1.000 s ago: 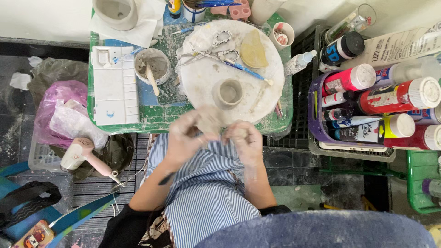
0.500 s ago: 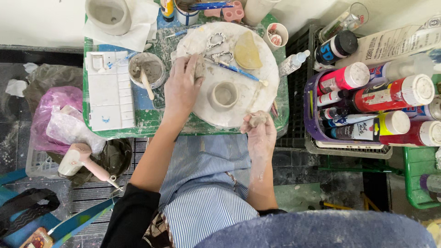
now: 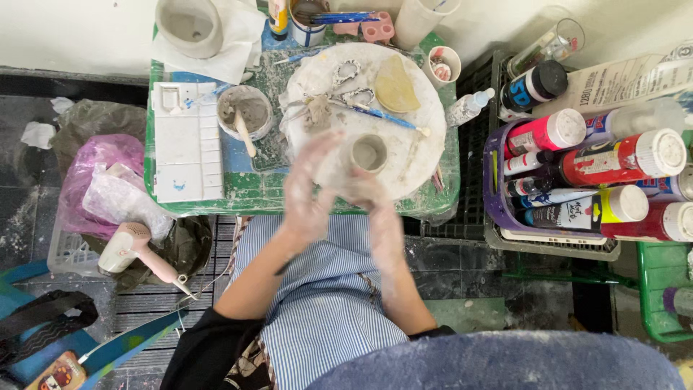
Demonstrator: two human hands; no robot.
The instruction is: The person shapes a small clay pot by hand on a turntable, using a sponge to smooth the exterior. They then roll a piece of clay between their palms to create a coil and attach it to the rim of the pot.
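1. Two clay-dusted hands meet at the near edge of the round white board (image 3: 426, 137): the left hand (image 3: 309, 189) with fingers spread and blurred, the right hand (image 3: 367, 189) curled below a small clay cup (image 3: 368, 153).
2. The clay cup sits just beyond the right hand's fingertips, its open mouth facing up; the right hand touches or cradles its near side, and the left hand is close on the other flank.
3. Whether either hand truly grips the cup cannot be told: motion blur smears the fingers, and the cup's lower wall is covered by them.
4. Farther from the hands, on the same board, lie a grey lump of clay (image 3: 316, 112), scissors (image 3: 348, 81), a blue-handled brush (image 3: 382, 117) and a tan wedge-shaped sponge (image 3: 395, 85).
5. To the left of the left hand stands a bowl of grey slip (image 3: 245, 112) with a stick in it, and beyond that a white palette (image 3: 186, 141) on the green table (image 3: 238, 195).
6. To the right of the right hand, well apart, a purple basket (image 3: 498, 209) holds paint bottles, several cut off by the picture's edge.
7. Below the hands, a striped apron (image 3: 317, 303) covers the lap; the person's elbows are partly hidden by a blurred blue shape at the bottom.
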